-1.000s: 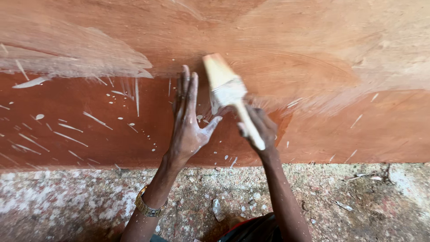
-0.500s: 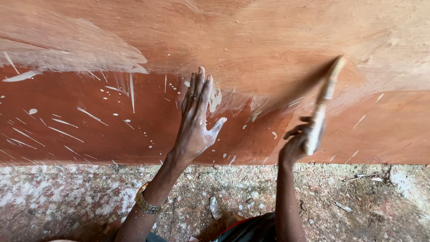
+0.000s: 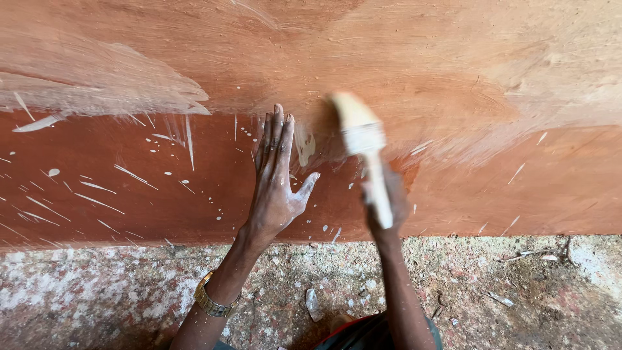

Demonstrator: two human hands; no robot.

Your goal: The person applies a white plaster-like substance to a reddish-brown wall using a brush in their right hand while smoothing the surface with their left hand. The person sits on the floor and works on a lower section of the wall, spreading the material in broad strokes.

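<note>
My left hand (image 3: pixel 275 181) lies flat against a reddish-brown wall (image 3: pixel 453 84), fingers together and pointing up, thumb spread to the right. My right hand (image 3: pixel 385 207) grips the pale handle of a wide paintbrush (image 3: pixel 363 146), whose bristles press on the wall just right of my left hand's fingertips. The brush is blurred by motion. Thin whitish paint covers the upper wall; the lower band is darker red with white splashes.
A gold-coloured wristband (image 3: pixel 214 299) sits on my left wrist. Below the wall runs a rough, paint-speckled stone floor (image 3: pixel 505 291) with small chips and debris. A thick whitish brushed patch (image 3: pixel 97 84) marks the upper left of the wall.
The brush swung far out to the right half a second ago and has come back left beside my left hand. My left hand has stayed pressed on the wall.
</note>
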